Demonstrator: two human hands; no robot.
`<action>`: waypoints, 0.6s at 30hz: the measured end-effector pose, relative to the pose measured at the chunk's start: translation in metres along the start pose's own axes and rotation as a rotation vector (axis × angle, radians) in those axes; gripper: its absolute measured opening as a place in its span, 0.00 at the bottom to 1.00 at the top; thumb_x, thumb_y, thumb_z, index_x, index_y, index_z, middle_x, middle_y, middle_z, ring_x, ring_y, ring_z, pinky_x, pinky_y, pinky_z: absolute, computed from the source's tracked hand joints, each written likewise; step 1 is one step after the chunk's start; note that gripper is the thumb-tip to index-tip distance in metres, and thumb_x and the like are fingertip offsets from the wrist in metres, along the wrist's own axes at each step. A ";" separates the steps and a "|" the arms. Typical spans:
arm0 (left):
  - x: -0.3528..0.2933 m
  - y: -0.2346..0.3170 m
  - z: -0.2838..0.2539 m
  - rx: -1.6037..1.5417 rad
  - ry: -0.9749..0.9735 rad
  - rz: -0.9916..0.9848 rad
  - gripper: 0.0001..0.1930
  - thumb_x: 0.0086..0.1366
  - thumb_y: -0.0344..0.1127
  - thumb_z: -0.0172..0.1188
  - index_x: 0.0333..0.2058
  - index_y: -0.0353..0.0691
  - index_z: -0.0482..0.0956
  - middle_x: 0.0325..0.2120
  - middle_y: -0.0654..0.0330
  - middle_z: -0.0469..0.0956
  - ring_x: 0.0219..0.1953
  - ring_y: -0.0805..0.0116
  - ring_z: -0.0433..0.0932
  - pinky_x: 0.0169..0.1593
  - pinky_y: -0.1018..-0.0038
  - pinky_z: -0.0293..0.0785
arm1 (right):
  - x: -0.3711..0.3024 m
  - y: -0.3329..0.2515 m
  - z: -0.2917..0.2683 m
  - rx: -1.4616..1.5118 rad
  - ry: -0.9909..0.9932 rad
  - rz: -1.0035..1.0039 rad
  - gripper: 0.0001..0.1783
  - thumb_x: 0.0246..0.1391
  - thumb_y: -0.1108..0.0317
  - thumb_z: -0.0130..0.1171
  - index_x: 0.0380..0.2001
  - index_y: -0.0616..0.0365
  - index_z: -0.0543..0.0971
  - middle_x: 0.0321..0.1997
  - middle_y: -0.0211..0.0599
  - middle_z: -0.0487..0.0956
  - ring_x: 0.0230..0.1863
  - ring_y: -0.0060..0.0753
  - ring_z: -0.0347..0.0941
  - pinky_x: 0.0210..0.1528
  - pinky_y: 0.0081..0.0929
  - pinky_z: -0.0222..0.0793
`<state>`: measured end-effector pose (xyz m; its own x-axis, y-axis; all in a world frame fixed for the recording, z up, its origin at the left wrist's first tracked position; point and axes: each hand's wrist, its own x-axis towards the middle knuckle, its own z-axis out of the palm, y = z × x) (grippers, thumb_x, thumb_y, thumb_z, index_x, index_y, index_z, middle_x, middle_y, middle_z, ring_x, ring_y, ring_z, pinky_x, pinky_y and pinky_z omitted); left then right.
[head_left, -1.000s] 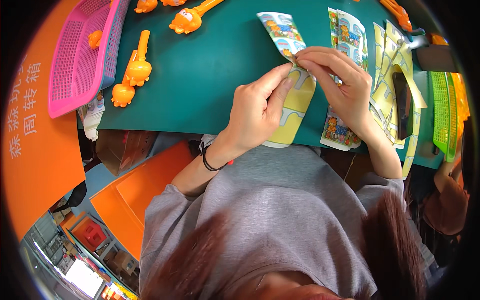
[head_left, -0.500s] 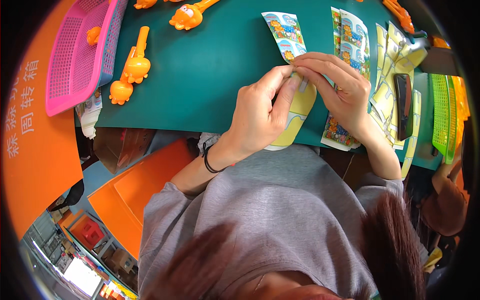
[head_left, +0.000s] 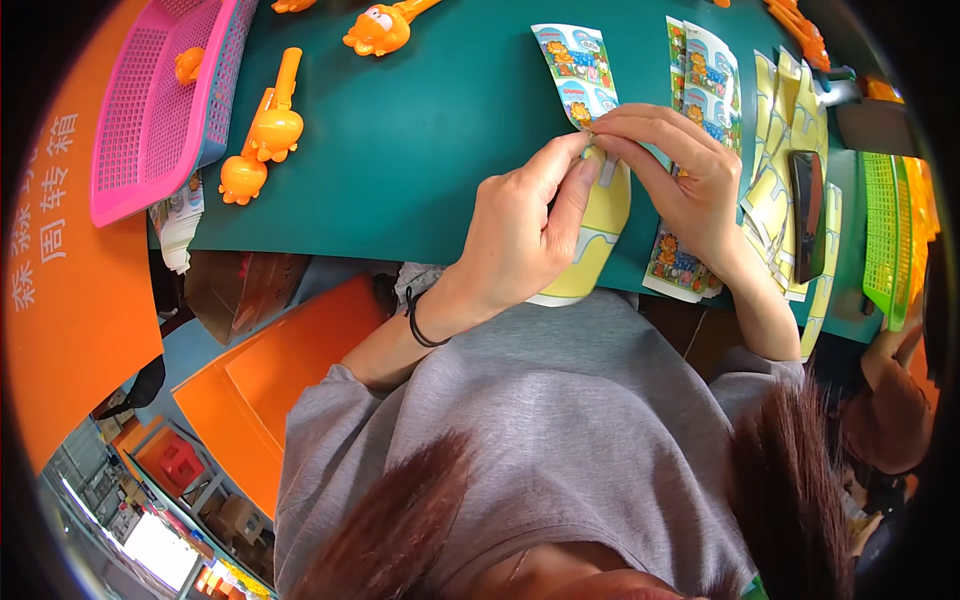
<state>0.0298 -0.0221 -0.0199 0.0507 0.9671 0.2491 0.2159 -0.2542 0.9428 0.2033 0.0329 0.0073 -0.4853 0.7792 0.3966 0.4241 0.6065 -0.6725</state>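
Note:
Between my two hands is a sticker strip (head_left: 577,75). Its printed cartoon side shows above my fingertips, and a yellow backing side (head_left: 572,275) shows below them. My left hand (head_left: 522,235) is closed on the strip, thumb against forefinger at the bend. Against the same spot my right hand (head_left: 690,170) pinches with thumb and forefinger; what exactly lies between those fingertips is too small to make out. Printed sticker sheets (head_left: 710,70) lie beyond and under my right hand. To their right are loose yellow backing strips (head_left: 768,195) in a pile.
Orange animal-headed toys (head_left: 275,135) lie on the green table (head_left: 400,150) at the left. A pink basket (head_left: 150,110) stands beyond them with an orange piece inside. At the right are a dark oblong object (head_left: 806,215), a green basket (head_left: 880,225) and another person's arm (head_left: 890,400).
Both hands keep the same pinch at the bend. The printed upper end of the strip has shifted slightly to the right. The whole view has moved a little.

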 end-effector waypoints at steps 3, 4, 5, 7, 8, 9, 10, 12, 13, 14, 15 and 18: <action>-0.001 -0.005 0.003 -0.143 -0.008 -0.059 0.11 0.71 0.31 0.54 0.47 0.30 0.77 0.18 0.58 0.75 0.19 0.80 0.72 0.24 0.78 0.67 | 0.002 -0.001 0.001 0.034 0.020 0.035 0.08 0.53 0.81 0.61 0.38 0.64 0.82 0.40 0.37 0.84 0.43 0.28 0.80 0.46 0.23 0.74; -0.001 -0.006 0.005 -0.178 0.008 -0.065 0.11 0.71 0.31 0.54 0.47 0.30 0.77 0.18 0.58 0.75 0.19 0.81 0.72 0.24 0.78 0.67 | 0.002 -0.002 0.002 0.097 0.025 0.110 0.07 0.55 0.80 0.60 0.38 0.64 0.82 0.40 0.36 0.83 0.42 0.27 0.79 0.47 0.22 0.74; -0.001 -0.007 0.006 -0.212 0.023 -0.072 0.11 0.71 0.31 0.54 0.47 0.30 0.77 0.19 0.57 0.75 0.20 0.81 0.72 0.24 0.79 0.67 | 0.003 -0.002 0.002 0.159 0.030 0.185 0.07 0.57 0.80 0.59 0.38 0.64 0.82 0.40 0.36 0.83 0.42 0.25 0.79 0.47 0.21 0.73; -0.002 -0.008 0.006 -0.208 0.030 -0.078 0.11 0.71 0.31 0.54 0.47 0.30 0.77 0.19 0.57 0.76 0.20 0.81 0.72 0.24 0.79 0.68 | 0.003 -0.003 0.002 0.138 0.025 0.182 0.06 0.58 0.79 0.59 0.38 0.65 0.82 0.40 0.35 0.83 0.42 0.23 0.78 0.48 0.21 0.72; -0.002 -0.008 0.005 -0.203 0.035 -0.085 0.11 0.71 0.31 0.53 0.47 0.30 0.76 0.20 0.56 0.77 0.20 0.82 0.72 0.24 0.79 0.68 | 0.003 -0.002 0.002 0.118 0.022 0.180 0.06 0.59 0.77 0.59 0.39 0.65 0.82 0.40 0.34 0.83 0.42 0.21 0.77 0.49 0.20 0.72; -0.002 -0.008 0.005 -0.204 0.035 -0.085 0.11 0.71 0.31 0.53 0.47 0.30 0.76 0.20 0.56 0.77 0.20 0.82 0.72 0.24 0.79 0.68 | 0.003 -0.002 0.001 0.117 0.021 0.181 0.06 0.59 0.77 0.59 0.39 0.65 0.82 0.40 0.34 0.83 0.42 0.21 0.77 0.49 0.20 0.72; -0.003 -0.008 0.005 -0.178 0.050 -0.074 0.11 0.71 0.31 0.53 0.47 0.30 0.77 0.20 0.56 0.77 0.20 0.82 0.73 0.24 0.79 0.68 | 0.004 -0.001 0.000 0.179 -0.011 0.237 0.07 0.59 0.77 0.59 0.40 0.65 0.81 0.41 0.33 0.82 0.42 0.21 0.77 0.49 0.20 0.71; -0.003 -0.008 0.003 -0.152 0.064 -0.062 0.11 0.71 0.31 0.53 0.47 0.30 0.77 0.20 0.56 0.78 0.20 0.82 0.73 0.24 0.79 0.67 | 0.004 0.002 -0.001 0.241 -0.041 0.294 0.07 0.59 0.76 0.59 0.41 0.65 0.81 0.42 0.33 0.82 0.43 0.21 0.77 0.50 0.20 0.71; -0.003 -0.008 -0.001 -0.094 0.020 -0.092 0.11 0.70 0.29 0.54 0.47 0.30 0.76 0.22 0.55 0.78 0.20 0.77 0.75 0.25 0.77 0.69 | 0.004 0.005 0.000 0.329 -0.045 0.366 0.08 0.59 0.75 0.59 0.41 0.65 0.81 0.43 0.33 0.82 0.43 0.20 0.76 0.50 0.20 0.71; -0.003 -0.008 -0.003 -0.035 -0.024 -0.122 0.11 0.69 0.28 0.55 0.47 0.30 0.76 0.23 0.54 0.79 0.20 0.72 0.76 0.26 0.75 0.71 | 0.004 0.007 0.000 0.417 -0.048 0.438 0.08 0.59 0.75 0.59 0.41 0.65 0.81 0.43 0.33 0.82 0.44 0.20 0.76 0.50 0.20 0.71; -0.003 -0.008 -0.002 -0.035 -0.024 -0.123 0.11 0.69 0.28 0.55 0.47 0.30 0.76 0.23 0.54 0.79 0.20 0.72 0.76 0.26 0.75 0.71 | 0.004 0.008 0.003 0.418 -0.048 0.438 0.08 0.59 0.75 0.59 0.41 0.65 0.81 0.43 0.33 0.82 0.44 0.20 0.76 0.50 0.20 0.71; -0.002 -0.008 -0.003 0.165 0.192 0.125 0.14 0.63 0.24 0.59 0.48 0.33 0.76 0.30 0.54 0.80 0.27 0.62 0.79 0.32 0.71 0.74 | 0.003 0.011 0.011 0.333 0.010 0.429 0.08 0.59 0.74 0.60 0.40 0.65 0.80 0.43 0.34 0.81 0.42 0.22 0.77 0.48 0.20 0.71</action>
<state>0.0248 -0.0219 -0.0269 -0.0954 0.9054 0.4137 0.3762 -0.3520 0.8571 0.1980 0.0399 -0.0063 -0.3133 0.9485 0.0475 0.3170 0.1516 -0.9362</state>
